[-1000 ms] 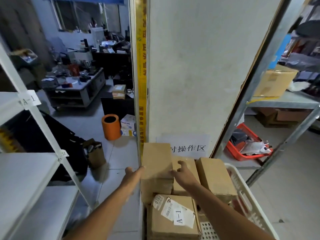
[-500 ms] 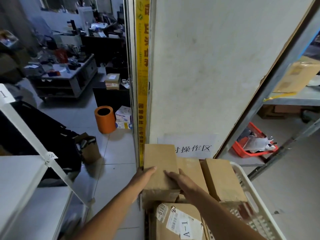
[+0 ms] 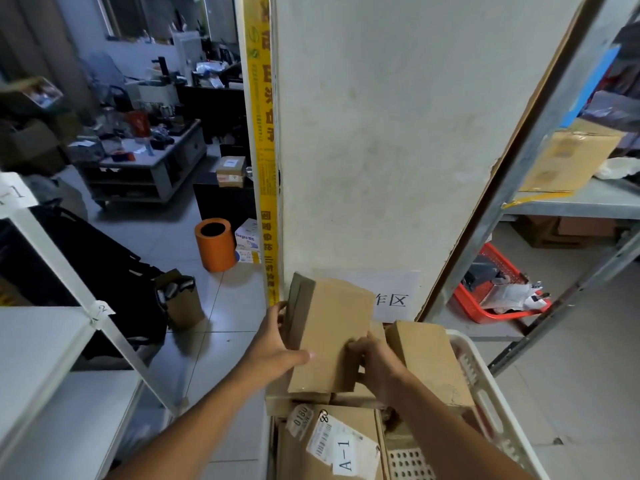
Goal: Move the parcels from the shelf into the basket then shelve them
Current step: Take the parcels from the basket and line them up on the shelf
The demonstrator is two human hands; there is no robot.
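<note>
— Parcels where? The white perforated plastic basket [image 3: 485, 382] is cut off at the lower edge.
— Brown cardboard parcels fill it; one plain brown cardboard parcel [image 3: 329, 334] sits tilted above them.
— Hands?
— The left hand [image 3: 273, 344] grips its left side; the right hand [image 3: 375, 363] pinches its right edge, fingertips hidden.

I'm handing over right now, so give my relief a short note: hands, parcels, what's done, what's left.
Left hand grips the left side of the plain cardboard parcel; right hand pinches its right edge, the parcel tilted above the others.
White basket holds more parcels, including the A-1 labelled parcel.
Done: parcels in basket.
Left: shelve them; white shelf stands to the left.
</note>
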